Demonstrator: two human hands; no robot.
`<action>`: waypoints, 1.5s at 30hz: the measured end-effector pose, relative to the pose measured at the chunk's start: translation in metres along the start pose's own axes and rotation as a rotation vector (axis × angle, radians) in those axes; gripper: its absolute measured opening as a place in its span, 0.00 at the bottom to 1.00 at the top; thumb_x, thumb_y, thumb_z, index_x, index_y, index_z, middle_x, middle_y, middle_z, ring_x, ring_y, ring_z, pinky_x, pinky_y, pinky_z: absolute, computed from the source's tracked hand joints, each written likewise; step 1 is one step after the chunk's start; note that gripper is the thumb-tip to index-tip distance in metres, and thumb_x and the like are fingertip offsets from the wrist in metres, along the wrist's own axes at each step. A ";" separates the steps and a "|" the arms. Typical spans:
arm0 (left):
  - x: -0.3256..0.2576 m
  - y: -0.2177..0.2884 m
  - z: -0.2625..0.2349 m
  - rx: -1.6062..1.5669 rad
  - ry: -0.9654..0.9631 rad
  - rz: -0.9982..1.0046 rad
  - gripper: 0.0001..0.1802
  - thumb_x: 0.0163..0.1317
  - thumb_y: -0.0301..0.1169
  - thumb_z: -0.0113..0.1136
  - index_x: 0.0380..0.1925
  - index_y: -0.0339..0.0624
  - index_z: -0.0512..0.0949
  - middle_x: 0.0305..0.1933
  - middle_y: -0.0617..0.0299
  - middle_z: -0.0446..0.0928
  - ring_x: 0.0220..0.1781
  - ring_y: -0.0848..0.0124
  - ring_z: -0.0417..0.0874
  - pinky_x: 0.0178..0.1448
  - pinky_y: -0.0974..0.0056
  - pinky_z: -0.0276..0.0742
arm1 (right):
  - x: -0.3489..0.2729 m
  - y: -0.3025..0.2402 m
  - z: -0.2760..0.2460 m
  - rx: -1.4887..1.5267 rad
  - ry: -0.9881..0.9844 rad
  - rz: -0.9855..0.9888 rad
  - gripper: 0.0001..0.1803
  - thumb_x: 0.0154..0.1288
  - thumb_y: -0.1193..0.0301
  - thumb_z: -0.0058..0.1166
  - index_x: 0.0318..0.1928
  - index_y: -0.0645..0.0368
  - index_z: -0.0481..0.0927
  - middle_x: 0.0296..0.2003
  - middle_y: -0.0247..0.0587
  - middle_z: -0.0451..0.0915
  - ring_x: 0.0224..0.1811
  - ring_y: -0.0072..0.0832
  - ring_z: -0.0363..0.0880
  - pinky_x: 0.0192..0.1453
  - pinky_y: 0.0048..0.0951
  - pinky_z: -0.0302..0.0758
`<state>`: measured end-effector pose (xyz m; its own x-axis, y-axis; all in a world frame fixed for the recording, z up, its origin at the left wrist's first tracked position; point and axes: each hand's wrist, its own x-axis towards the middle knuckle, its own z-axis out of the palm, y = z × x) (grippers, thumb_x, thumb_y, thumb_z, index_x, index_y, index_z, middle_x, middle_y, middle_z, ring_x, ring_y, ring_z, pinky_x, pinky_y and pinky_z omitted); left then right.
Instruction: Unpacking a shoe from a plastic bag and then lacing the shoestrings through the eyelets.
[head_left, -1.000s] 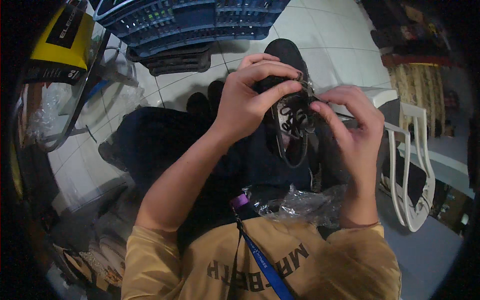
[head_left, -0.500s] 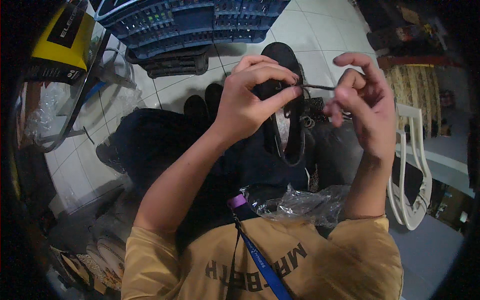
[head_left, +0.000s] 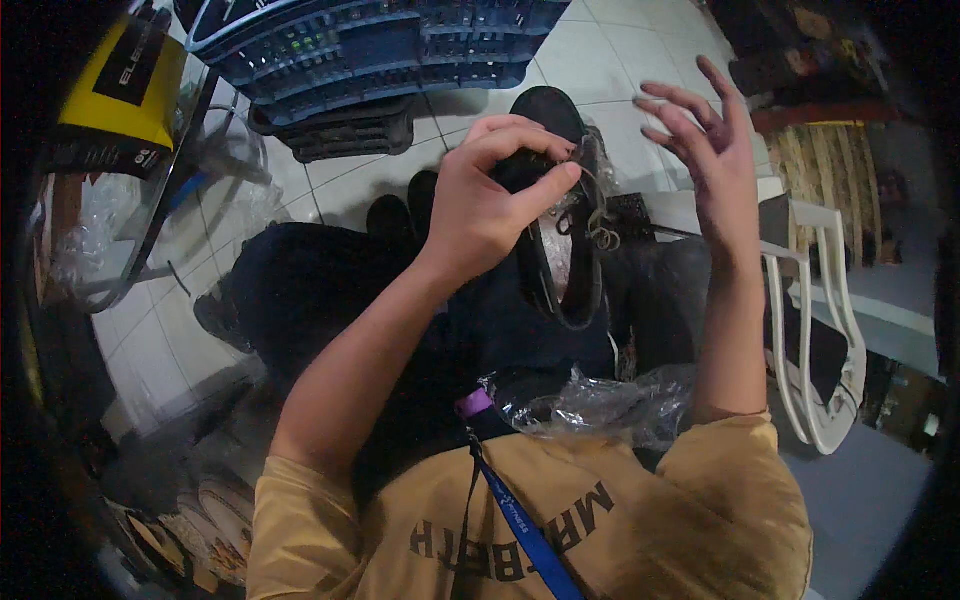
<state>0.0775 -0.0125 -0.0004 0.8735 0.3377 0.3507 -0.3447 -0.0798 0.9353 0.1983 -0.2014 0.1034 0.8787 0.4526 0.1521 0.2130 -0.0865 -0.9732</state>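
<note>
Pale tiled floor (head_left: 335,185) spreads under a latticed blue plastic basket (head_left: 370,50); a white plastic chair (head_left: 818,216) stands rightward; crinkled clear film (head_left: 610,405) lies by your lap; ahead, over your legs, is the black shoe (head_left: 540,280) (pale inside), your left hand (head_left: 488,198) narrowly pinching its thin lace (head_left: 604,238); your right hand (head_left: 708,140) hangs clear, fingers spread wide.

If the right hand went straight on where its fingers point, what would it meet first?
The right hand would most likely meet the pale tiled floor, which shows ahead of it toward the upper left, though depth is hard to judge.
</note>
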 end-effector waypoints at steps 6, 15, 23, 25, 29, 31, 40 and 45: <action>-0.001 0.000 0.001 0.005 0.001 0.020 0.08 0.61 0.26 0.77 0.39 0.39 0.88 0.50 0.58 0.89 0.62 0.63 0.83 0.71 0.57 0.74 | -0.046 -0.008 0.024 -0.568 -0.078 -0.102 0.17 0.67 0.71 0.75 0.52 0.64 0.84 0.41 0.36 0.86 0.42 0.22 0.82 0.50 0.27 0.80; 0.000 0.000 0.003 0.014 -0.007 0.081 0.08 0.61 0.25 0.77 0.39 0.40 0.88 0.50 0.59 0.90 0.63 0.63 0.83 0.71 0.57 0.73 | -0.046 -0.014 0.004 -0.505 -0.311 0.118 0.12 0.68 0.72 0.72 0.45 0.65 0.85 0.32 0.34 0.82 0.39 0.19 0.78 0.46 0.26 0.76; -0.002 0.002 0.000 0.002 0.025 0.008 0.07 0.63 0.25 0.76 0.40 0.40 0.88 0.51 0.60 0.89 0.63 0.64 0.82 0.70 0.58 0.72 | -0.052 -0.039 -0.036 -0.738 -0.326 0.079 0.10 0.67 0.74 0.73 0.47 0.64 0.92 0.40 0.41 0.92 0.41 0.23 0.85 0.49 0.26 0.78; -0.002 0.005 0.000 -0.001 0.021 -0.011 0.07 0.63 0.25 0.75 0.40 0.39 0.88 0.51 0.59 0.89 0.63 0.64 0.82 0.70 0.58 0.72 | -0.058 -0.041 -0.042 -0.684 -0.242 0.097 0.10 0.66 0.75 0.73 0.47 0.65 0.93 0.39 0.41 0.92 0.42 0.23 0.86 0.49 0.26 0.78; -0.001 0.003 0.002 0.005 0.040 0.008 0.08 0.61 0.28 0.77 0.38 0.40 0.89 0.48 0.63 0.90 0.59 0.67 0.84 0.67 0.60 0.76 | -0.069 -0.040 -0.054 -0.547 -0.071 0.155 0.11 0.64 0.77 0.74 0.47 0.65 0.93 0.39 0.42 0.92 0.42 0.24 0.86 0.50 0.26 0.78; -0.001 0.002 0.001 0.005 0.034 0.002 0.08 0.61 0.28 0.77 0.38 0.39 0.88 0.48 0.63 0.90 0.59 0.66 0.84 0.67 0.60 0.76 | -0.071 -0.038 -0.062 -0.579 -0.066 0.094 0.11 0.63 0.78 0.75 0.46 0.65 0.93 0.39 0.42 0.92 0.43 0.25 0.86 0.51 0.27 0.78; -0.001 -0.001 0.001 -0.051 0.024 -0.031 0.08 0.63 0.29 0.77 0.39 0.40 0.89 0.49 0.62 0.90 0.61 0.65 0.83 0.68 0.59 0.75 | -0.086 -0.026 -0.101 -0.417 0.005 -0.023 0.10 0.60 0.81 0.77 0.43 0.65 0.92 0.40 0.42 0.91 0.43 0.25 0.87 0.52 0.28 0.80; -0.002 -0.001 0.001 -0.059 0.041 -0.058 0.07 0.63 0.25 0.77 0.40 0.39 0.89 0.50 0.59 0.89 0.60 0.66 0.84 0.69 0.60 0.74 | -0.092 -0.029 -0.118 -0.368 0.106 0.094 0.10 0.63 0.80 0.75 0.45 0.65 0.91 0.41 0.41 0.91 0.42 0.23 0.87 0.50 0.24 0.80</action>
<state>0.0764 -0.0145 -0.0017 0.8784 0.3780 0.2925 -0.3145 -0.0039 0.9493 0.1617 -0.3450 0.1379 0.9368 0.3352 0.1006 0.2514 -0.4444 -0.8598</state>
